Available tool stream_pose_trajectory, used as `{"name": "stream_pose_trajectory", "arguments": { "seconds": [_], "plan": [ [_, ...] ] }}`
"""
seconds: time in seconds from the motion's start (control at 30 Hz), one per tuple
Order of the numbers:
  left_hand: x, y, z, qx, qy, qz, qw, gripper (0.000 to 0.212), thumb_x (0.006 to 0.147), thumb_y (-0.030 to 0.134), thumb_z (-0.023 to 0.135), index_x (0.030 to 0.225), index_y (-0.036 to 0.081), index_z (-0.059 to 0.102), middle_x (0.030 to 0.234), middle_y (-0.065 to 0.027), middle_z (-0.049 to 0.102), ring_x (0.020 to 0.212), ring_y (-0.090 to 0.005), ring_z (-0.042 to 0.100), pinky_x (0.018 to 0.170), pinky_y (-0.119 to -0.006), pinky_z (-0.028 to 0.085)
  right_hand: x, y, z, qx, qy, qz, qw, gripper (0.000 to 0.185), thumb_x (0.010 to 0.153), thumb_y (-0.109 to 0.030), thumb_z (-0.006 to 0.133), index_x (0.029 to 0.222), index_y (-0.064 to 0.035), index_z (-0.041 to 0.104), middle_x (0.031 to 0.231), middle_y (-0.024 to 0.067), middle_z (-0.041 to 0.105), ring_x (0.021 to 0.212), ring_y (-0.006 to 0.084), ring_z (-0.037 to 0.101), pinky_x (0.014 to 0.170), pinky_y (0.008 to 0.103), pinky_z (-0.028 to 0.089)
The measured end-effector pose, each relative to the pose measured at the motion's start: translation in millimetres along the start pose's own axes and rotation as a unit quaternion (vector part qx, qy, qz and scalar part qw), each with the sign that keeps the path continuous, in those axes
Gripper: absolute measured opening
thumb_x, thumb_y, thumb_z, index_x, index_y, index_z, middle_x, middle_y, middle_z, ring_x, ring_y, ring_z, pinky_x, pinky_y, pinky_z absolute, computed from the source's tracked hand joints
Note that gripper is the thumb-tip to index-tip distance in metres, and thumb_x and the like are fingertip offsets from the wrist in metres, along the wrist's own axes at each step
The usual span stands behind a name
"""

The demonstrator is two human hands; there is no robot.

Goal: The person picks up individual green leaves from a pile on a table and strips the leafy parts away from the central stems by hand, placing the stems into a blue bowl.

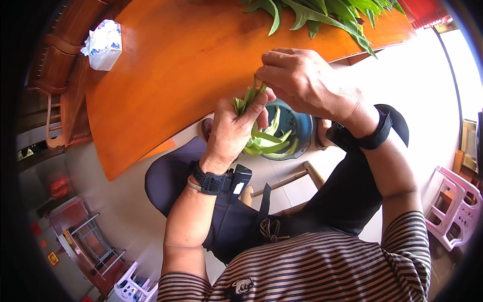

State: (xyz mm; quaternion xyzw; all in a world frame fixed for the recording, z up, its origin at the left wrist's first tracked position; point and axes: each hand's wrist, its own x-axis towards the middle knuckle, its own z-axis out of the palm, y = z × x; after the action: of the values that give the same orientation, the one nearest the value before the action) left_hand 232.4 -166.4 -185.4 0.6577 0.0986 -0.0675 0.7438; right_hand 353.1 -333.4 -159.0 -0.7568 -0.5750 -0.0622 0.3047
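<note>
My left hand (pixel 236 124) is closed around a bunch of green leafy stems (pixel 249 98), with long leaves hanging below the fist. Close against its upper right, my right hand (pixel 302 81) has its thumb and fingers pinched together at the stem tips; what lies between those fingers is too small to tell. Below both hands, between my knees, stands a blue plastic bucket (pixel 306 132) with dark bits inside. The hanging leaves partly cover it. A pile of long green leaves (pixel 324 15) lies on the far edge of the wooden table (pixel 181 75).
A tissue pack (pixel 105 47) stands at the table's left side, near a carved wooden chair (pixel 71 98). Part of a wooden stool (pixel 313 175) shows between my legs. A pink plastic stool (pixel 454 207) is at the right, and a folding metal frame (pixel 96 239) at the lower left.
</note>
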Motion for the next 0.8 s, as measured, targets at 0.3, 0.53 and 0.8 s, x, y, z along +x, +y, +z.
{"name": "stream_pose_trajectory", "arguments": {
  "seconds": [0.3, 0.53, 0.8],
  "plan": [
    [-0.1, -7.9, -4.2, 0.029, 0.013, -0.015, 0.999, 0.028, 0.106, 0.023, 0.061, 0.087, 0.003, 0.067, 0.07, -0.0013, 0.062, 0.06, -0.0081, 0.054, 0.055, -0.023, 0.041, 2.6, -10.1, 4.2, -0.114, -0.027, -0.014, 0.993, 0.015, 0.079, -0.017, 0.064, 0.081, -0.0031, 0.06, 0.083, 0.0089, 0.057, 0.081, 0.0262, 0.064, 0.063, 0.0369, 0.055],
    [-7.9, 10.6, 11.6, -0.07, -0.006, -0.004, 0.998, 0.027, 0.106, 0.024, 0.059, 0.095, 0.002, 0.068, 0.072, -0.003, 0.064, 0.061, -0.0095, 0.057, 0.054, -0.024, 0.044, 4.0, -15.9, 14.6, 0.195, 0.144, 0.221, 0.945, 0.011, 0.088, -0.008, 0.062, 0.088, 0.0026, 0.064, 0.073, 0.0098, 0.059, 0.065, 0.0194, 0.059, 0.059, 0.037, 0.05],
    [-10.6, 6.8, 3.5, -0.126, 0.01, 0.026, 0.992, 0.044, 0.108, 0.041, 0.051, 0.119, 0.0, 0.062, 0.071, -0.003, 0.063, 0.057, -0.0121, 0.06, 0.064, -0.027, 0.053, 0.0, 24.2, -43.4, 0.255, -0.071, 0.257, 0.929, 0.014, 0.089, -0.007, 0.068, 0.099, -0.0028, 0.077, 0.077, 0.0048, 0.071, 0.069, 0.0111, 0.065, 0.065, 0.0271, 0.053]
  ]
}}
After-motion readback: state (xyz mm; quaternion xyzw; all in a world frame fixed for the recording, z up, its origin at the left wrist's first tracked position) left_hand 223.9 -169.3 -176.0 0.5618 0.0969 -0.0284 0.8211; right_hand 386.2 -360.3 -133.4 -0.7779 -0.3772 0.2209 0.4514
